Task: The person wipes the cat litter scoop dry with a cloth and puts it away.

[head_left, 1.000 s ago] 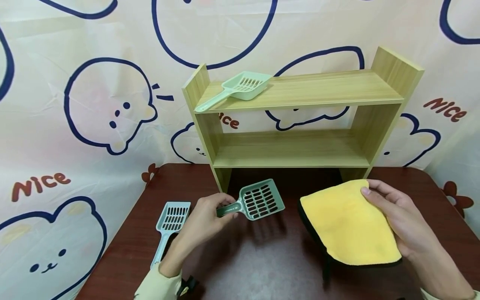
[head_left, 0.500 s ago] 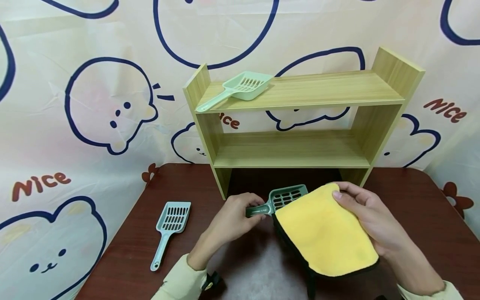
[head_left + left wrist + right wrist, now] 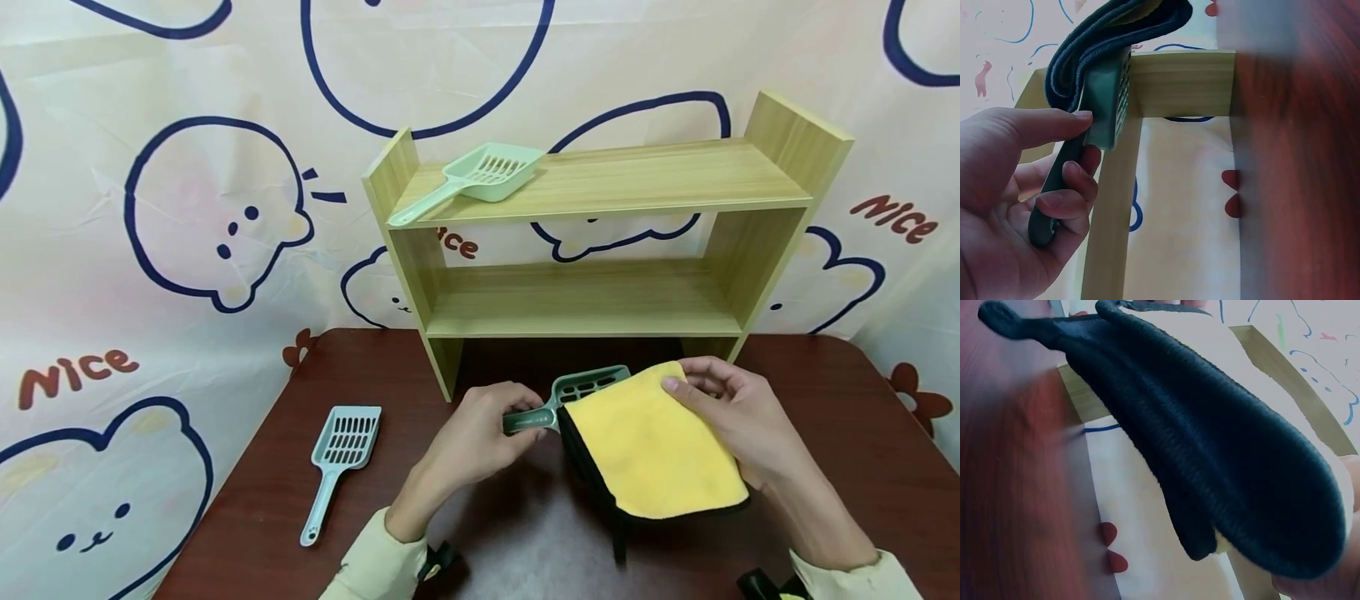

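Two hands busy above the worktop (image 3: 255, 508): left hand (image 3: 480, 437) pinching the dark green scoop (image 3: 553, 410) by its handle, right hand (image 3: 738, 425) gripping the yellow cloth (image 3: 652, 450) against its pan, apparently wiping, and the next rub calls for a steady scoop.

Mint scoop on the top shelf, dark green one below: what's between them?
In the head view, downward from the mint scoop to the dark green scoop: the top board's edge, patterned backdrop, the middle board, then a dark gap.
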{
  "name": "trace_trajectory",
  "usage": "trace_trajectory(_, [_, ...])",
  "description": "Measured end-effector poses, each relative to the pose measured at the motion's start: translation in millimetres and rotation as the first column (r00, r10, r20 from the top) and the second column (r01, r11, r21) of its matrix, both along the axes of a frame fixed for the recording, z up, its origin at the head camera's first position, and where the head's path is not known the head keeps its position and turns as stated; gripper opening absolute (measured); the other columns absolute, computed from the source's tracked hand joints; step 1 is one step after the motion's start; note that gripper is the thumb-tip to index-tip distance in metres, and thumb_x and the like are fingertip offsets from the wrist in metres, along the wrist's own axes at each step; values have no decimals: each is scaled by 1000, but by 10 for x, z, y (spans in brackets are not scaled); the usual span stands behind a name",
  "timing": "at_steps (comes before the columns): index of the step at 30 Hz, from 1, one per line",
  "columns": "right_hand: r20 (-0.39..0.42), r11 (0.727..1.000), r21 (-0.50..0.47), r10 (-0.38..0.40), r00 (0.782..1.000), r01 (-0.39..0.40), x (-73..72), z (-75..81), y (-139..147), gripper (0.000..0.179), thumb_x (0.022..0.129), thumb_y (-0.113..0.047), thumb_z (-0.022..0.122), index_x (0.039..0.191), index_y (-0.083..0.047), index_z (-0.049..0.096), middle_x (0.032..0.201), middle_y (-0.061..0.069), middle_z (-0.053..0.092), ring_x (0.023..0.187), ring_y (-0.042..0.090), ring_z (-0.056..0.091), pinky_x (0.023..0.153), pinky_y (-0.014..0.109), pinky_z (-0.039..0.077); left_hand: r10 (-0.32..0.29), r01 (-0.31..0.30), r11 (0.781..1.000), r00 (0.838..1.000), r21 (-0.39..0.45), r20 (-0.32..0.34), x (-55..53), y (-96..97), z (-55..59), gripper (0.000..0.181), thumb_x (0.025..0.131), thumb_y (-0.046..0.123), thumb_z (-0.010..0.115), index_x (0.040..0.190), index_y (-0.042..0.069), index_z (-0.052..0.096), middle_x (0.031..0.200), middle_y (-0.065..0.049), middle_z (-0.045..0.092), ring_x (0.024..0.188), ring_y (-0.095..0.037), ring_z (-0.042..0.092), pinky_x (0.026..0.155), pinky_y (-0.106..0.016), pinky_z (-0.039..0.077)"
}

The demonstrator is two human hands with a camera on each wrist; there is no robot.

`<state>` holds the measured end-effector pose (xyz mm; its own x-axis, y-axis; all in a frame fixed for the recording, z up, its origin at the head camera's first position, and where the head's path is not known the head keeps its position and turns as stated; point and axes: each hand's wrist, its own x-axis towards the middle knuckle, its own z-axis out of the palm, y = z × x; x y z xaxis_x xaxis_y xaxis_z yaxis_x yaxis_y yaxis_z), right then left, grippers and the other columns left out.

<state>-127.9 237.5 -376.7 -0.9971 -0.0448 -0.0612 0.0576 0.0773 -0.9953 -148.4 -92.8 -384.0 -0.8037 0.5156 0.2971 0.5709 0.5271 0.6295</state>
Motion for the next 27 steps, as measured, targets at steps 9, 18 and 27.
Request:
trace_trajectory(9, [-100,969,228,-69,993,90,-44,-1,-54,33,101,-36,77,124,-13,69,96,-15,72,73,11,74,63,33,62,-9,9,1000,1000,-29,-12,-22,54,39,18,93,11,84,109,11,77,101,4,76,83,-4,67,76,-21,55])
trace_trajectory(18, [-340,850,472,-71,938,235,-37,-100,-160,30,98,-35,81,117,-12,76,97,-6,78,79,-4,71,67,19,55,-12,12,1000,1000,-20,13,26,111,16,16,94,11,84,109,12,78,102,3,75,80,-4,64,73,-19,54])
trace_trajectory(27, [-566,753,534,-21,824,385,-31,-187,-263,17,92,-17,87,106,-15,78,92,1,81,78,-16,62,68,8,47,11,-11,1000,1000,-6,20,70,171,-33,16,93,12,85,108,11,78,101,2,75,78,-1,62,72,-18,54])
